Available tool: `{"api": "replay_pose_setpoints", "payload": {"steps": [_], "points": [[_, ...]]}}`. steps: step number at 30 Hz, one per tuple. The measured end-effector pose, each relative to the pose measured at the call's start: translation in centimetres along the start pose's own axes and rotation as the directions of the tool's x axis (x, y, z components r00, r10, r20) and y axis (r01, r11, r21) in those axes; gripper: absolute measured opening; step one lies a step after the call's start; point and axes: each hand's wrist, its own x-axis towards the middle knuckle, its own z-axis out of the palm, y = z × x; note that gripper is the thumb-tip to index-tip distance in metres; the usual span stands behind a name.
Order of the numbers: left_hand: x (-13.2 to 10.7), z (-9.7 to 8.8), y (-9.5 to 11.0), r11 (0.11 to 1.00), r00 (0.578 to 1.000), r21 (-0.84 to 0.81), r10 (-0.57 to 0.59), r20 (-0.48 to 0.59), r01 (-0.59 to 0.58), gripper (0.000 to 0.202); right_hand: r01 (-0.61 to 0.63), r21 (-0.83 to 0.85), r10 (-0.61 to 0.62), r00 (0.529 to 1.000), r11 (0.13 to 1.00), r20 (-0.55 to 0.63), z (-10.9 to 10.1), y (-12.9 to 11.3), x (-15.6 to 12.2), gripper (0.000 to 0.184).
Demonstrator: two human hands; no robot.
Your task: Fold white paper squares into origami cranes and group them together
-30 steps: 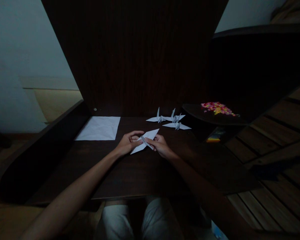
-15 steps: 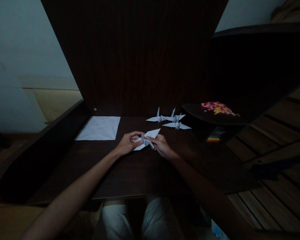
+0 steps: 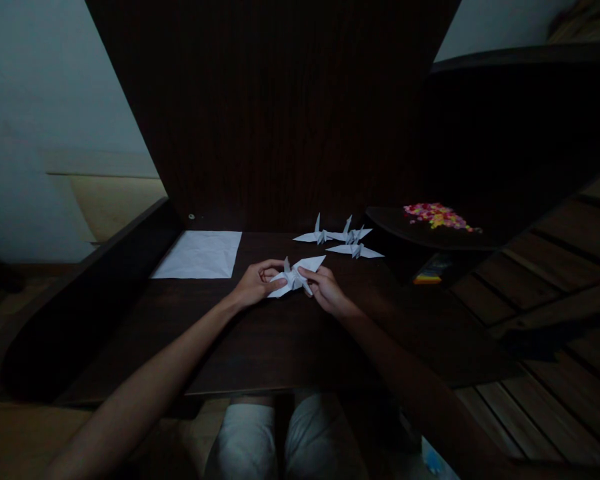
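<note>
Between my two hands is a white paper crane (image 3: 294, 276), its wings spread out to both sides. My left hand (image 3: 255, 283) pinches one wing with the thumb on top. On the other wing, my right hand (image 3: 327, 289) is closed with its thumb pressing near the crane's body. The crane is held just above the dark wooden desk (image 3: 280, 340). Behind it, three finished-looking paper cranes (image 3: 355, 251) stand grouped close together. The fingers under the held crane are partly hidden.
A white sheet of paper (image 3: 200, 255) lies flat at the left of the desk, beside a dark side panel (image 3: 105, 287). A small raised shelf (image 3: 395, 225) at right bears a pile of small colourful pieces (image 3: 440, 215). A tall dark back panel (image 3: 270, 113) rises behind.
My right thumb has shifted from the crane's middle out onto the right wing. The crane's wings now lie more widely spread, and a thin point stands up behind its body.
</note>
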Motion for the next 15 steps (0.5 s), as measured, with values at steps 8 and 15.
{"api": "replay_pose_setpoints", "payload": {"steps": [8, 15], "points": [[0.15, -0.19, -0.14, 1.000, 1.000, -0.029, -0.001, -0.003, 0.001, 0.053, -0.004, 0.036, 0.004, 1.000, 0.999, 0.003, -0.04, 0.02, 0.11, 0.024], [-0.04, -0.29, 0.05, 1.000, 1.000, 0.005, 0.003, -0.027, -0.003, 0.053, -0.031, 0.026, 0.031, 0.999, 0.999, 0.014, -0.28, -0.28, 0.09, 0.024]]}}
